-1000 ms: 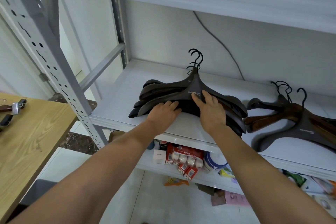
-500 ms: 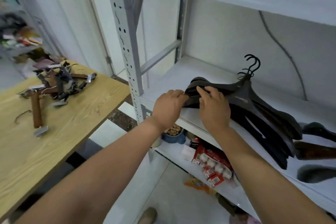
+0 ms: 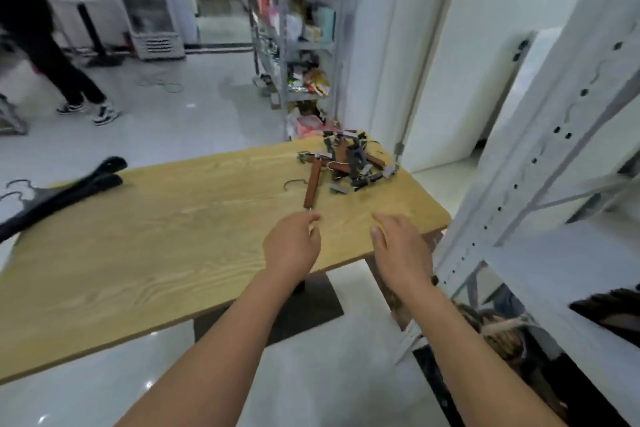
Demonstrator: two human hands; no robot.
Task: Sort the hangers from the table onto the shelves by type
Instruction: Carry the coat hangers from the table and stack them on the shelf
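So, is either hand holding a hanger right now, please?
No, the left hand and the right hand hover empty above the light wooden table.

No legible text.
Packages on the far wire rack (image 3: 298,45) are too blurred to read.

The pile of clip hangers (image 3: 349,163) at the far right corner of the table (image 3: 156,253) is smeared by blur, so its pieces cannot be counted or told apart. Dark hangers (image 3: 65,198) at the left edge run out past the picture's left side. A dark hanger (image 3: 609,312) on the shelf (image 3: 554,263) is cut off at the right side. The fingertips of the left hand (image 3: 292,246) curl out of sight.
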